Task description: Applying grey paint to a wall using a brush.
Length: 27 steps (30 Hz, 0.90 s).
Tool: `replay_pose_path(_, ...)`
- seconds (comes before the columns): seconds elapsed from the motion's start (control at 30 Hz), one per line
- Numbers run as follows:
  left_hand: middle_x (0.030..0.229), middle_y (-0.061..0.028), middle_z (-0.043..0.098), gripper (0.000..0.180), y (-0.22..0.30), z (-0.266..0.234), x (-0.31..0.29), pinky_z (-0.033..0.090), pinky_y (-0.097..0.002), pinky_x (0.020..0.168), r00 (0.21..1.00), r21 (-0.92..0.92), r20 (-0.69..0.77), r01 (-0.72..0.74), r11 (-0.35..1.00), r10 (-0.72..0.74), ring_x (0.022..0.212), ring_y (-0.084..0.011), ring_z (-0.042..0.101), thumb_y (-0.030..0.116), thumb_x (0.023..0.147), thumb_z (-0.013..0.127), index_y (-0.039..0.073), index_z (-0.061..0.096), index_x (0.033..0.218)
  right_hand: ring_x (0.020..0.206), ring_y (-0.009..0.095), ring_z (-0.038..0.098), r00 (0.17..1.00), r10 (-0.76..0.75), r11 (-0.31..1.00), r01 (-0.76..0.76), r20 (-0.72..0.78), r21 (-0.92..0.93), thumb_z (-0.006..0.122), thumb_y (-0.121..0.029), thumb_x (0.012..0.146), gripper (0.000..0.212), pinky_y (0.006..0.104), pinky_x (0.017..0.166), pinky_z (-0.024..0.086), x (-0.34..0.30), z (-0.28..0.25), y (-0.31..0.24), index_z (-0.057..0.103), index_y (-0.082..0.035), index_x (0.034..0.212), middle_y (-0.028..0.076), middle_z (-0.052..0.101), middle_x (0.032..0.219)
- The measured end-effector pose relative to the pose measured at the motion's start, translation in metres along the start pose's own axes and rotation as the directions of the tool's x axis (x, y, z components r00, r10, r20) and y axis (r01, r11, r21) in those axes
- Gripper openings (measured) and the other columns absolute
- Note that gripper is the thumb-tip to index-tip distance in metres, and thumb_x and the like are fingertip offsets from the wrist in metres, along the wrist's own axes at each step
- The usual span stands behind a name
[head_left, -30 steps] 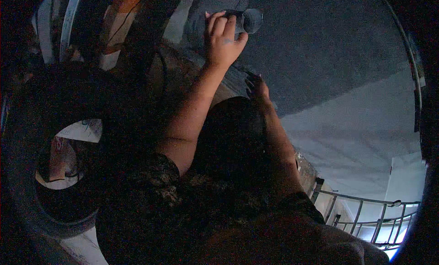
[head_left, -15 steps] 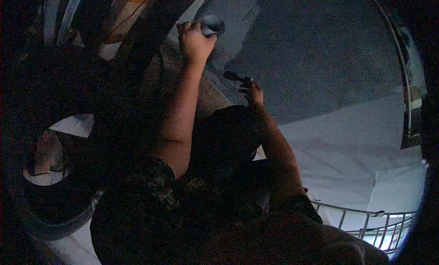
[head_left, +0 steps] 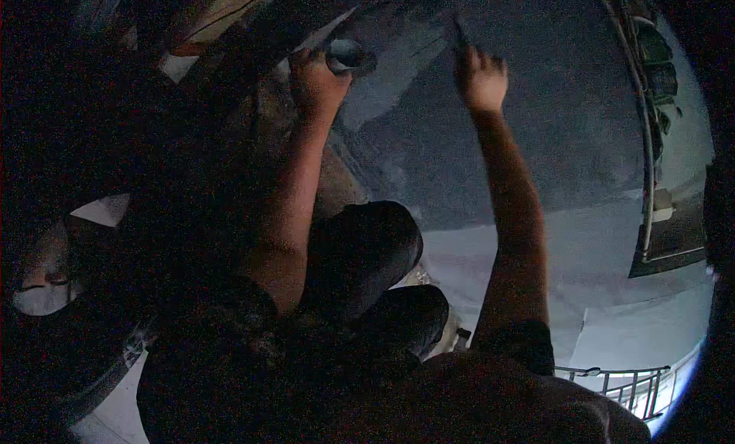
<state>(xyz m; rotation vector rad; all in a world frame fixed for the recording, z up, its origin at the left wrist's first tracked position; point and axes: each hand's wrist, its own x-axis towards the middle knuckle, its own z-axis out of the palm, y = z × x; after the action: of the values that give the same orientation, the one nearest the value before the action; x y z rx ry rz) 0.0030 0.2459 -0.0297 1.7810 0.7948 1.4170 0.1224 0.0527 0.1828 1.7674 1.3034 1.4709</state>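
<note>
My left hand is closed around a small round paint cup, its open mouth showing a pale inside. It holds the cup up close to a dark blue-grey wall. Farther right, my right hand grips a paintbrush, seen nearly edge-on as a thin dark shape against the wall. Between cup and brush lies a lighter, streaky patch of the surface. The dim light hides what is in the cup and whether the bristles touch the wall.
Below the dark area the wall turns pale. A metal railing stands at the lower right. A long frame runs down the right side. My bent knees are in the middle; an orange-brown panel is at upper left.
My right hand has moved up and to the right with the brush, away from the lower edge of the light patch. The cup stays in my left hand, nearly where it was.
</note>
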Motion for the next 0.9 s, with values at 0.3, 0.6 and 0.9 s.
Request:
replay_pose_path(0.3, 0.101, -0.0199, 0.058, 0.048, 0.008, -0.019, 0.008, 0.043, -0.0505, 0.089, 0.992, -0.044, 0.102, 0.078, 0.996, -0.073, 0.102, -0.0373, 0.052, 0.025, 0.057, 0.083, -0.001, 0.063, 0.092, 0.102, 0.029, 0.060, 0.992, 0.044, 0.880, 0.018, 0.118, -0.475, 0.053, -0.032, 0.089, 0.040, 0.0489, 0.094, 0.040, 0.096, 0.008, 0.148, 0.050, -0.019, 0.127, 0.007, 0.056, 0.126)
replay_pose_path(0.6, 0.084, -0.0175, 0.061, 0.032, 0.004, -0.036, -0.001, 0.040, -0.0515, 0.093, 0.999, -0.057, -0.036, -0.021, 0.998, 0.019, 0.091, -0.0364, 0.057, 0.019, 0.060, 0.078, 0.002, 0.065, 0.084, 0.101, 0.028, 0.062, 0.999, -0.035, 0.862, 0.026, -0.007, -0.506, 0.047, -0.031, 0.094, 0.050, 0.0530, 0.103, 0.034, 0.141, -0.007, 0.208, 0.035, -0.023, 0.142, 0.010, 0.056, 0.126)
replay_pose_path(0.9, 0.087, -0.0169, 0.060, 0.035, 0.028, -0.028, 0.004, 0.036, -0.0516, 0.101, 1.000, -0.157, -0.001, -0.016, 0.987, 0.016, 0.096, -0.0368, 0.056, 0.022, 0.061, 0.078, 0.003, 0.064, 0.087, 0.105, 0.031, 0.061, 0.950, 0.214, 0.869, -0.079, 0.226, -0.489, 0.042, -0.034, 0.096, 0.045, 0.0552, 0.105, 0.030, 0.138, 0.022, 0.324, 0.040, -0.023, 0.140, 0.014, 0.058, 0.123)
